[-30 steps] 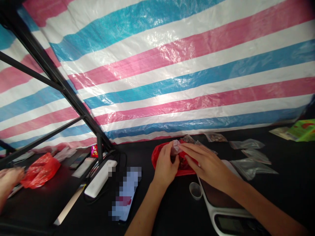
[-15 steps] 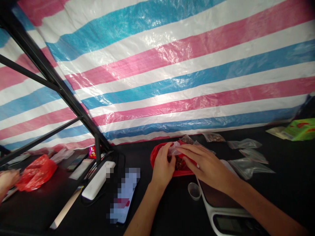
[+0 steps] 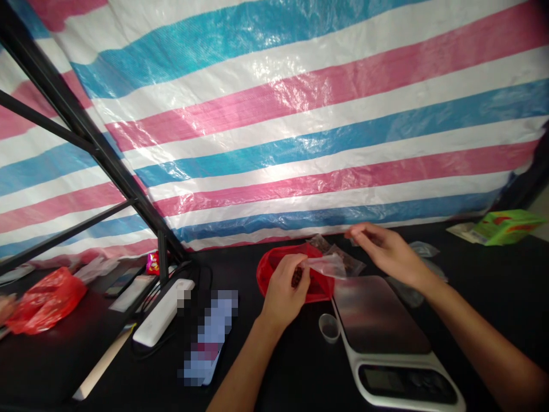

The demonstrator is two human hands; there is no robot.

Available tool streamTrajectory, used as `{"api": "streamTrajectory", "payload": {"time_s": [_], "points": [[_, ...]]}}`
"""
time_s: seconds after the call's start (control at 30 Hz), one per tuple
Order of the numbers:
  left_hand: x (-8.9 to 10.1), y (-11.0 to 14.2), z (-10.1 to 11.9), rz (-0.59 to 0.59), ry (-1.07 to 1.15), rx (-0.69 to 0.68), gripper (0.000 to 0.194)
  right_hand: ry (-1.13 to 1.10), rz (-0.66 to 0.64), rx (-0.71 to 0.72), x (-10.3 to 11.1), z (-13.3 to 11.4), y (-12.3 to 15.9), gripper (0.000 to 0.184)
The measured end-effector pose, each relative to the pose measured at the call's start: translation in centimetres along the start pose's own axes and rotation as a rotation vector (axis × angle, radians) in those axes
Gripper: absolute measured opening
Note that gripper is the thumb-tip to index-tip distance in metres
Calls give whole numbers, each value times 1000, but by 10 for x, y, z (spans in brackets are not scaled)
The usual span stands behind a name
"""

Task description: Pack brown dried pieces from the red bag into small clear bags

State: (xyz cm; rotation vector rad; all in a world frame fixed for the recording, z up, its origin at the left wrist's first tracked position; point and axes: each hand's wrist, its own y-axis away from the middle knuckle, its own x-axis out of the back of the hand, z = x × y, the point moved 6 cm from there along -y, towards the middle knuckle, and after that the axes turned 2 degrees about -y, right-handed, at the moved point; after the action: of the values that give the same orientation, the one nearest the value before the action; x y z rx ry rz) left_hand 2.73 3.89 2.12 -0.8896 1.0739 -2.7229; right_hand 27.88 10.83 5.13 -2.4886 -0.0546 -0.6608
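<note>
The left hand [image 3: 285,292] grip is clamped on a clear plastic bag [image 3: 323,266] above the red tray [image 3: 269,272]. The right hand [image 3: 386,249] grip is apart, beside the tray.

a clear plastic bag [image 3: 323,266] stretches sideways, pinched at one end by the left hand [image 3: 285,289], over the rim of a red plastic tray [image 3: 268,274] on the tabletop. dark brown pieces [image 3: 297,277] show in the tray beside the fingers. the right hand [image 3: 386,249] hovers just apart, empty, fingertips drawn together.
</note>
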Motion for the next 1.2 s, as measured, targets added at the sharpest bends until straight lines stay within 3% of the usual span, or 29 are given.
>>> {"api": "streamTrajectory", "payload": {"time_s": [0.17,0.23,0.3,0.43,0.5,0.6,0.67,0.8,0.9,1.0,1.2], "points": [[0,-2,1,-6,6,-12,20,-139,-254,91,-43,-35,15,39],[2,-2,1,1,17,-23,20,-83,-266,129,-50,-43,16,23],[3,-3,1,13,15,-29,28,13,-199,150,-43,-41,12,22],[5,-3,0,28,-34,-34,31,475,-34,116,-6,-5,4,20],[5,-2,0,30,-29,-36,24,810,-17,18,13,24,5,18],[5,-2,0,27,-21,-36,20,1006,-71,-135,31,60,13,16],[5,-2,1,29,-35,-41,20,1017,-80,-152,32,68,16,15],[7,-2,3,49,-48,-61,20,946,-22,-22,13,50,15,28],[7,-2,3,51,-42,-70,22,797,-153,31,-15,42,17,25],[8,-2,2,59,-36,-77,24,684,-272,21,-32,50,22,33],[7,-2,0,55,-44,-72,25,530,-235,-15,-24,73,21,47]]}}
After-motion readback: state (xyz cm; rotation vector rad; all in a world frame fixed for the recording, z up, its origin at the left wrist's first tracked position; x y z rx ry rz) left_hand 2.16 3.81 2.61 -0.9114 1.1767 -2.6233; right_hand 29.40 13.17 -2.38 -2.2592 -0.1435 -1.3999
